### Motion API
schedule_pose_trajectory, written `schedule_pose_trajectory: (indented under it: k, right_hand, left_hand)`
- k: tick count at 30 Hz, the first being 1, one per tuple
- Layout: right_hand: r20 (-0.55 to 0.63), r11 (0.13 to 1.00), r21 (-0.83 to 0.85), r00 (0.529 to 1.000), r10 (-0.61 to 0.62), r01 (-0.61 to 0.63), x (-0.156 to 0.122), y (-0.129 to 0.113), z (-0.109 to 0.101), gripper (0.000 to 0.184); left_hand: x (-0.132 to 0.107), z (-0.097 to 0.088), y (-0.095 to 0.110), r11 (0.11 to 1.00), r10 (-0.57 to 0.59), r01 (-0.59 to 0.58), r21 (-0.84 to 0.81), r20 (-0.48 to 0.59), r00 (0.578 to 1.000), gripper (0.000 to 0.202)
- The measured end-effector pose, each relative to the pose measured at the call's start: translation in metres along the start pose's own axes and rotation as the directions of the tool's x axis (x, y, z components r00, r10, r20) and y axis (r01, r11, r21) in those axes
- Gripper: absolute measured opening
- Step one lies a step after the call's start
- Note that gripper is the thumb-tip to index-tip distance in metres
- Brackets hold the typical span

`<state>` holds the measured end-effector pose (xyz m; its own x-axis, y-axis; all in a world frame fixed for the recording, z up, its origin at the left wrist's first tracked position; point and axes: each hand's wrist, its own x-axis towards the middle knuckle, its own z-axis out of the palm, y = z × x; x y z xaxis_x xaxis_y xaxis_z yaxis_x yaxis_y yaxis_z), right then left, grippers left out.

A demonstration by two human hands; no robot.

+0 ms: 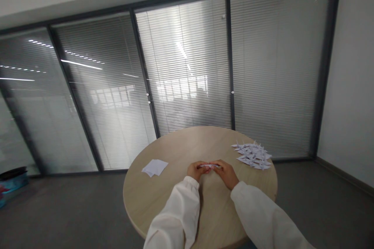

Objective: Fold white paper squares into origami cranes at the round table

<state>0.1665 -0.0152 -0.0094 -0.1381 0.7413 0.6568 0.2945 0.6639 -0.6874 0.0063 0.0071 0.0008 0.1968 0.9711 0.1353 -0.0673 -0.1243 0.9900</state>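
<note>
1. Folded white paper (209, 166) is held above the near-middle part of the round wood-grain table (163, 202), directly in front of the person.
2. Left hand (195, 170) and right hand (227, 174) are nearly touching, fingers curled inward, each pinching one end of that slim piece. Neither is spread wide; the exact placing of the thumbs is too small to tell.
3. Judging from this two-handed pinch, the step in hand is shaping or creasing a single piece. How many folds it has cannot be made out.
4. Off to the left, well apart from the hands, flat white paper sheets (158, 167) lie overlapping on the tabletop, apparently unfolded.
5. Toward the right edge sits a crowded group of pointed folded-paper figures (253, 156), tips sticking up, seemingly finished; neither hand touches them.
6. As a judgement, the next move calls for both hands working together: one steadying the paper while the other's fingertips line up and press the crease. Light pressure matters, since thin paper could slip or crease askew.
</note>
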Motion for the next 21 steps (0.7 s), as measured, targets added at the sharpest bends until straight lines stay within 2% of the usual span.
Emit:
schedule_pose_trajectory:
  k: [4, 7, 21]
  right_hand:
    - [-0.017, 0.999, 0.015, 0.999, 0.042, -0.042, 0.001, -0.002, -0.001, 0.027]
    - [-0.022, 0.998, 0.032, 0.998, 0.057, -0.056, 0.001, -0.004, -0.002, 0.027]
    - [-0.074, 0.993, 0.072, 0.993, 0.097, -0.092, 0.002, -0.002, -0.002, 0.022]
  left_hand:
    - [-0.001, 0.0, 0.002, 0.994, 0.084, -0.083, 0.069, 0.001, 0.997, 0.038]
    - [-0.003, 0.002, 0.004, 0.992, 0.106, -0.104, 0.064, -0.016, 0.994, 0.035]
    - [-0.009, 0.006, 0.013, 0.998, 0.038, -0.038, 0.059, 0.004, 0.999, 0.034]
